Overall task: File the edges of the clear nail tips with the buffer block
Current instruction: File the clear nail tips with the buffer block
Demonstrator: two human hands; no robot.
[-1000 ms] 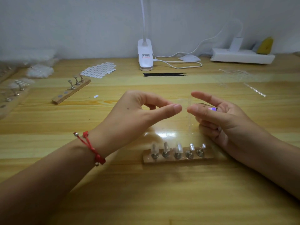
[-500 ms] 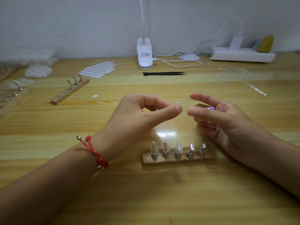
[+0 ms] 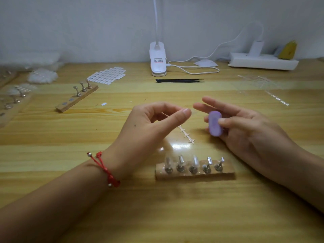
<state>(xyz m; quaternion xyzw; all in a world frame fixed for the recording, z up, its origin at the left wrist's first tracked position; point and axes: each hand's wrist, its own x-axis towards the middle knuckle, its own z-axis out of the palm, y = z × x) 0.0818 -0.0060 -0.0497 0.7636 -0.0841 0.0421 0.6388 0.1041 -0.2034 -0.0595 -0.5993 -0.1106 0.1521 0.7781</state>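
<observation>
Since the earlier frames, the right hand (image 3: 245, 130) is seen turned and drawn slightly away from the left hand (image 3: 149, 127), so that the purple buffer block (image 3: 214, 126), formerly almost hidden, is now plainly shown. The block is held upright between the right thumb and the curled lower fingers, while the two upper fingers are stretched out toward the left hand. The hands are held apart above a wooden table (image 3: 157, 207), with a small gap between their fingertips.

The left thumb and forefinger are bent toward each other as if pinching. Whether anything clear is gripped there cannot be told. A red cord bracelet (image 3: 105, 169) is worn on the left wrist. A thin clear strip (image 3: 187, 135) with small side nubs is seen just below the left fingers; it cannot be told whether it is held or lies on the table.

Nearer the viewer, a wooden holder (image 3: 194, 174) is set on the table, and five metal pegs are stood in it in a row. Clear nail tips (image 3: 194, 161) are carried on the three left pegs; the tops of the other two are too small to make out.

Further back on the left, a second wooden holder (image 3: 77, 98) is laid at a slant, with three pegs standing at its far end.
</observation>
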